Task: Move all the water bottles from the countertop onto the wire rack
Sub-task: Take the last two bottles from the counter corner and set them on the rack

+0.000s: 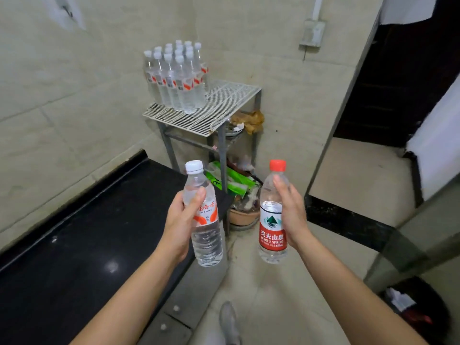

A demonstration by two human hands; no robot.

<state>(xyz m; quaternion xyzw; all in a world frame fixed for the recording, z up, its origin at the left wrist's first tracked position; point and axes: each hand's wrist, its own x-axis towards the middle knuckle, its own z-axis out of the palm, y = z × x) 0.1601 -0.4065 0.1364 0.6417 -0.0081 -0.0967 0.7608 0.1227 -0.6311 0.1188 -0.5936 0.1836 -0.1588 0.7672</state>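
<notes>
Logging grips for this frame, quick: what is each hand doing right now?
Left hand: grips the white-capped bottle.
Right hand: holds the red-capped bottle.

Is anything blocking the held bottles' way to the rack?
Nothing visible. The white-capped bottle and red-capped bottle are in open air; the wire rack is bare on its right, other bottles crowd its left.

Beyond my left grip (179,220), pale beige tiled walls (74,95) meet; right of my right grip (293,215), a dark doorway (398,83) opens.
</notes>
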